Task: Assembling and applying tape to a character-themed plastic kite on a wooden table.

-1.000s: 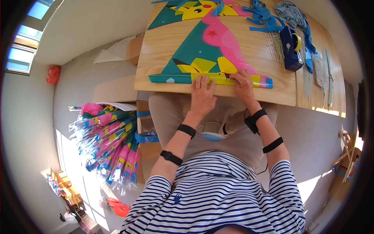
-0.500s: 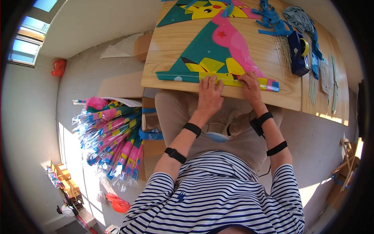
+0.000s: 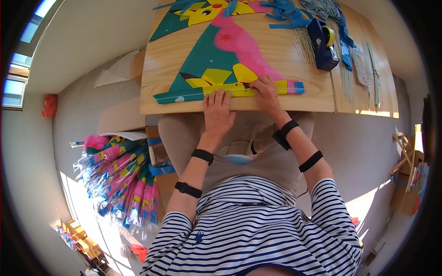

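Observation:
A triangular cartoon-printed kite sheet point(image 3: 202, 60), green, pink and yellow, lies on the wooden table. Its near edge is rolled into a narrow tube point(image 3: 189, 96) along the table's front edge. Across the middle of this roll rest the fingertips of my left hand point(image 3: 218, 115), fingers extended and thumb apart. My right hand point(image 3: 269, 99) is closed at the roll further right, its bent fingers and thumb gripping the rolled kite; the fingertips are partly hidden. Beyond lies a second printed kite sheet point(image 3: 201, 17), with blue ribbon across it.
A dark blue tape dispenser point(image 3: 322, 48) stands at the table's right, beside thin sticks point(image 3: 305, 48) and blue ribbons point(image 3: 287, 14). Further right lies a clear plastic bag point(image 3: 362, 68). Many rolled kites in clear sleeves point(image 3: 120, 177) are piled at my left, beside cardboard boxes.
The view has shifted, so the table appears further left. The sheet's near edge remains rolled. My left hand's fingers look straighter on the roll; my right hand still grips it.

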Demonstrator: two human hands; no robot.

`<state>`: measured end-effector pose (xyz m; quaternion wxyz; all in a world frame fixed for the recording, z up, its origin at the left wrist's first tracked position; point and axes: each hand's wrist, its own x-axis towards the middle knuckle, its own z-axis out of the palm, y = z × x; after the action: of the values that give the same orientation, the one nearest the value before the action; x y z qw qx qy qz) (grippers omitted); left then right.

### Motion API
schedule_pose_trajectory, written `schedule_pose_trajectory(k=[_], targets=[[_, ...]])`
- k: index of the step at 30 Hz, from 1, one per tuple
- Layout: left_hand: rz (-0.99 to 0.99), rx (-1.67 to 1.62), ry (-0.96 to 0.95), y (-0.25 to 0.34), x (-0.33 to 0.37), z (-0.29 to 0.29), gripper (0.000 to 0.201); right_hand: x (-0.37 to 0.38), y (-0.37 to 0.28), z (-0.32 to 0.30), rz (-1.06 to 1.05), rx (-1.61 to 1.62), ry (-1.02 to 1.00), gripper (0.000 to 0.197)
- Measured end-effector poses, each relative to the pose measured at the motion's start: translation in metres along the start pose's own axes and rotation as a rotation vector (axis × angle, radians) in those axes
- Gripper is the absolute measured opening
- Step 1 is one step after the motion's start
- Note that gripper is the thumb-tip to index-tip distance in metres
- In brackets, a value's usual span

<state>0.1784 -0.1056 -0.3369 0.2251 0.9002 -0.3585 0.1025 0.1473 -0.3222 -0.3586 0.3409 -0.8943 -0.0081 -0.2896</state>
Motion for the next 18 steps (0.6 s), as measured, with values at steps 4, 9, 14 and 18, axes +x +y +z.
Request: schedule_pose_trajectory(k=[4,9,14,18], targets=[[0.013,0.015,-0.037,0.000,0.000,0.000,0.073,-0.002,0.001,0.002,-0.022,-0.031,0.023,0.018],[-0.011,0.010,-0.080,-0.001,-0.001,-0.001,0.071,-0.006,-0.010,-0.001,-0.009,-0.259,0.029,0.016],[0.006,0.026,-0.069,-0.001,0.001,0.000,0.073,-0.008,-0.012,-0.010,0.024,-0.375,0.075,0.017],[0.021,0.045,-0.071,-0.002,0.001,-0.001,0.073,-0.004,-0.011,-0.014,-0.022,-0.405,0.041,0.018]])
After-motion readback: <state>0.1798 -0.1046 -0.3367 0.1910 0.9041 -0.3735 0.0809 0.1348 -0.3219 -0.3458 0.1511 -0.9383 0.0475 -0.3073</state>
